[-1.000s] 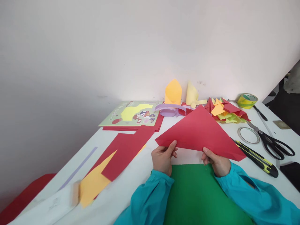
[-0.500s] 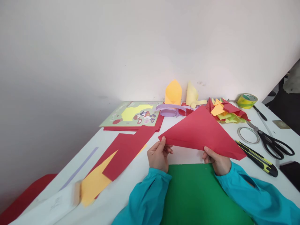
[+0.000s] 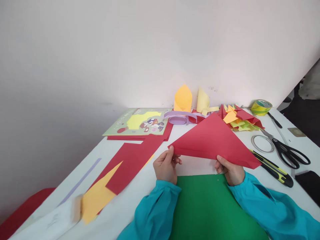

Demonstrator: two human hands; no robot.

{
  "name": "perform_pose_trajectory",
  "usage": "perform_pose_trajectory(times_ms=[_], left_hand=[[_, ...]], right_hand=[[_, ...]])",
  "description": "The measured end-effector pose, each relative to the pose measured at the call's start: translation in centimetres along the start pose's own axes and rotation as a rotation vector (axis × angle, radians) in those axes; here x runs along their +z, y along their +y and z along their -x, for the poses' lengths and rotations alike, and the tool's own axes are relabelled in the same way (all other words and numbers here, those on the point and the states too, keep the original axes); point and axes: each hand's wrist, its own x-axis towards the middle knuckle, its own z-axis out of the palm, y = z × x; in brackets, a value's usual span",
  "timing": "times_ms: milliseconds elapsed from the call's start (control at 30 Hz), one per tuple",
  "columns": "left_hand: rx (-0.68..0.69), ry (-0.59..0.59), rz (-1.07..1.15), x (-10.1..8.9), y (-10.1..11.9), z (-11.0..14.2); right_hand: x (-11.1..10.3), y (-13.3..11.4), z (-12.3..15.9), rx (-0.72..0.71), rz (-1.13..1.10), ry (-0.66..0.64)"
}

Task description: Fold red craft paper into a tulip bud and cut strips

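A red sheet of paper (image 3: 212, 141), folded into a triangle, is held up above the table between both hands. My left hand (image 3: 166, 165) pinches its left corner, thumb on the near face. Along the lower edge, right of the middle, my right hand (image 3: 231, 169) grips it the same way. The tip of the triangle points away from me, over the paper pieces behind. Under the hands lies a green mat (image 3: 215, 206). Fingers behind the paper are partly hidden.
Scissors (image 3: 287, 150), a utility knife (image 3: 275, 168) and yellow tape (image 3: 261, 107) lie right. Folded papers (image 3: 240, 118), purple paper strips (image 3: 177, 118) and an orange paper roll (image 3: 183, 98) stand behind. Left are a green pad (image 3: 120, 123), red paper (image 3: 135, 160) and orange paper (image 3: 97, 200).
The view has shifted slightly, so everything appears a little further left. Both hands keep their hold on the red paper, whose shape looks the same.
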Motion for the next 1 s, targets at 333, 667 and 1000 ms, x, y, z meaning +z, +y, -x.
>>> perform_pose_trajectory(times_ms=[333, 667, 1000], left_hand=[[0.022, -0.356, -0.133, -0.2, -0.9, 2.3], [0.283, -0.679, -0.759, -0.2, -0.9, 5.1], [0.598, -0.687, -0.959, -1.2, -2.0, 4.5]], right_hand=[[0.0, 0.3, -0.3, 0.046, -0.002, -0.103], [0.6, -0.3, 1.1, -0.122, 0.222, -0.292], [0.7, -0.9, 1.3, -0.106, 0.347, -0.204]])
